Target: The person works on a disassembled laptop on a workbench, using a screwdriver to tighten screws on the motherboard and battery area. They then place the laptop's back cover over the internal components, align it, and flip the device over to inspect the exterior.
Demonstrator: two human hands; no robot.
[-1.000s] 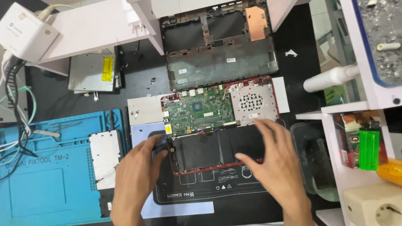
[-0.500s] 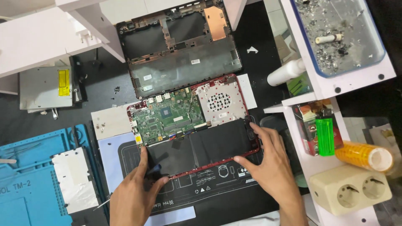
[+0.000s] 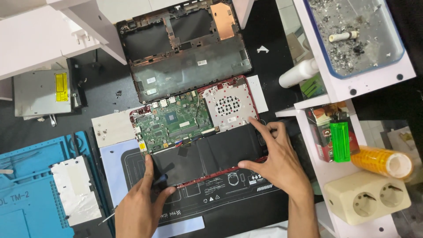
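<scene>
**Opened red laptop held at both ends of its battery**

Head view: A red-framed laptop base point(image 3: 194, 132), stripped of its cover, is seen lying on a black printed work mat point(image 3: 220, 200) on the dark tabletop point(image 3: 101, 83). A flat black rectangular battery pack point(image 3: 207, 154) is seated along the near edge of the base, just below the green circuit board point(image 3: 174, 121) and the round-holed silver fan plate point(image 3: 227, 105). The left hand point(image 3: 143, 202) is pressed against the battery's left end, its thumb and fingers closed lightly around that corner. The right hand point(image 3: 275, 161) is spread over the battery's right end, with the forefinger stretched to the far corner by the fan plate and the thumb laid along the near edge; nothing is lifted clear of the base.

Beyond the base, the detached dark plastic bottom cover point(image 3: 185, 48) is laid open side up, with a copper-coloured patch at its far right corner. To the left, a silver optical drive with a yellow label point(image 3: 42, 94) is set near a blue silicone repair mat point(image 3: 31, 189), on which a foil-faced panel point(image 3: 72, 187) is resting. To the right, a white shelf unit point(image 3: 348, 90) is seen carrying a green lighter point(image 3: 340, 141), an amber tape roll point(image 3: 383, 161), a cream double socket point(image 3: 368, 196) and a blue-rimmed tray of ash point(image 3: 357, 35).
</scene>
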